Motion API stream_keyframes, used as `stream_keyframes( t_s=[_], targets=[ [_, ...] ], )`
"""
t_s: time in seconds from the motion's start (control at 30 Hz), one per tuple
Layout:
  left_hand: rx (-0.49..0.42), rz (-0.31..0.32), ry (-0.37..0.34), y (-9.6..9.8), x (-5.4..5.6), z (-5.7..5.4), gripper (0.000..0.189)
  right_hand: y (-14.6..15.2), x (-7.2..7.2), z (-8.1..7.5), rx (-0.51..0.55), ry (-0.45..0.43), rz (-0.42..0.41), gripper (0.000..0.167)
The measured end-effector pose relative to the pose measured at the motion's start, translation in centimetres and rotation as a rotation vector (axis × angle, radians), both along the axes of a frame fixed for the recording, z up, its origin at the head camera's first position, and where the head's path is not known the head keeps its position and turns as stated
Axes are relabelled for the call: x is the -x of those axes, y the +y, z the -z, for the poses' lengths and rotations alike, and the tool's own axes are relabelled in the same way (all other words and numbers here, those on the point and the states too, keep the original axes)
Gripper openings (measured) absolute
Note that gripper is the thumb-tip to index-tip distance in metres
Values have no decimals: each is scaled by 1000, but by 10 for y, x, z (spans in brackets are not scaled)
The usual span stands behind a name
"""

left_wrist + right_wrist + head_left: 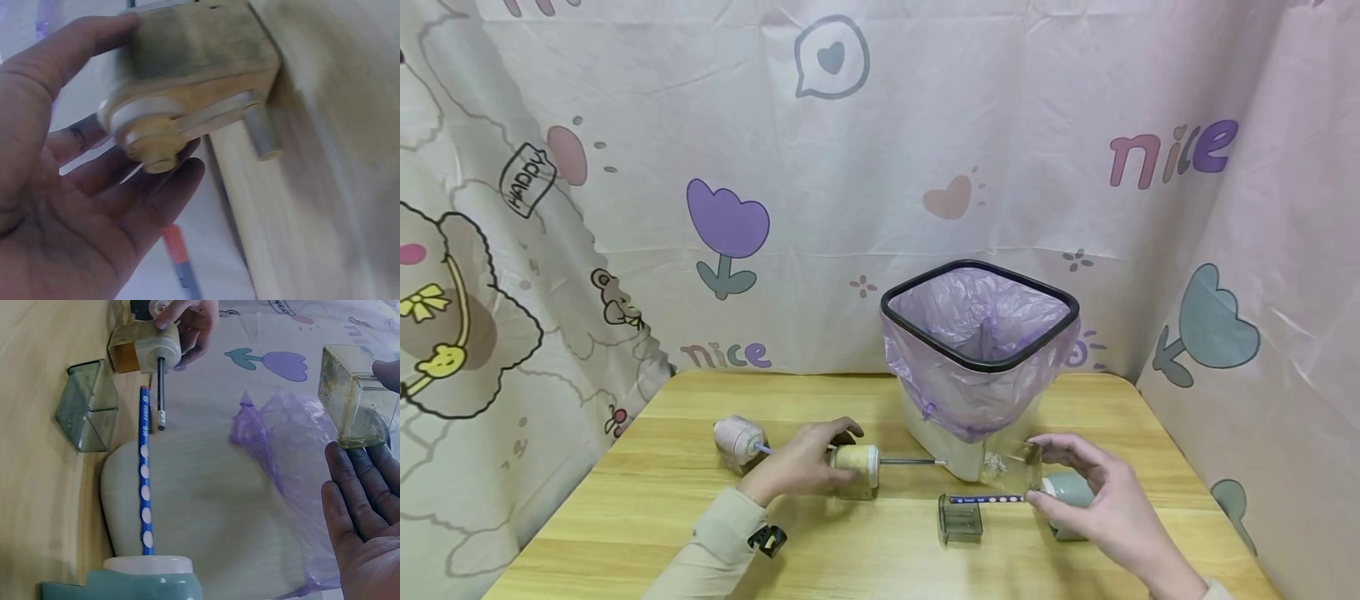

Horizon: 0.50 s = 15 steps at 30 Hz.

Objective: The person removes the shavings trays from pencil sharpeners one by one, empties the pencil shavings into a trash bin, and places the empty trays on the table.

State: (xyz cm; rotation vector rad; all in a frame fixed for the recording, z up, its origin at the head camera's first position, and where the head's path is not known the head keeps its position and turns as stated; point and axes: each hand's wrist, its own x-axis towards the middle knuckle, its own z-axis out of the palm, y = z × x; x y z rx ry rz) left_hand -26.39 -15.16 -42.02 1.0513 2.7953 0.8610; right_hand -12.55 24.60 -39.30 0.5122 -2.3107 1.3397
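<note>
My left hand [805, 458] holds a yellow hand-crank pencil sharpener [859, 468] on the table, thumb on one side and fingers on the other. Its crank handle [262, 131] faces the left wrist camera. A black pencil [913, 462] sticks out of the sharpener toward the right. My right hand [1093, 483] pinches a clear yellowish shavings drawer [1011, 468] between thumb and fingers, in front of the bin. Beside that hand stands a green sharpener [1070, 487], partly hidden, with a blue pencil [988, 500] in it. A smoky green drawer [961, 523] sits nearby.
A white bin [928, 432] with a purple bag and black rim [981, 364] stands at the back right. On the left lies a pink sharpener [737, 440] with a pencil [763, 448] in it. Patterned curtains [850, 167] enclose the wooden table [647, 483].
</note>
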Motion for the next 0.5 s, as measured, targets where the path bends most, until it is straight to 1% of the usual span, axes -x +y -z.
stream_keyframes(
  t_s=[0.1,0.23,0.37,0.5],
  targets=[
    [-50,-22,-15,0,1,-7,56,2,1,-5,8,29,-12,57],
    [-118,-56,2,1,2,-17,51,5,2,-11,21,66,-27,60],
    [-195,-94,35,4,2,-29,51,11,2,-18,33,71,-25,61],
    [-271,-154,70,9,2,-41,49,18,4,-25,63,94,-31,60]
  ],
)
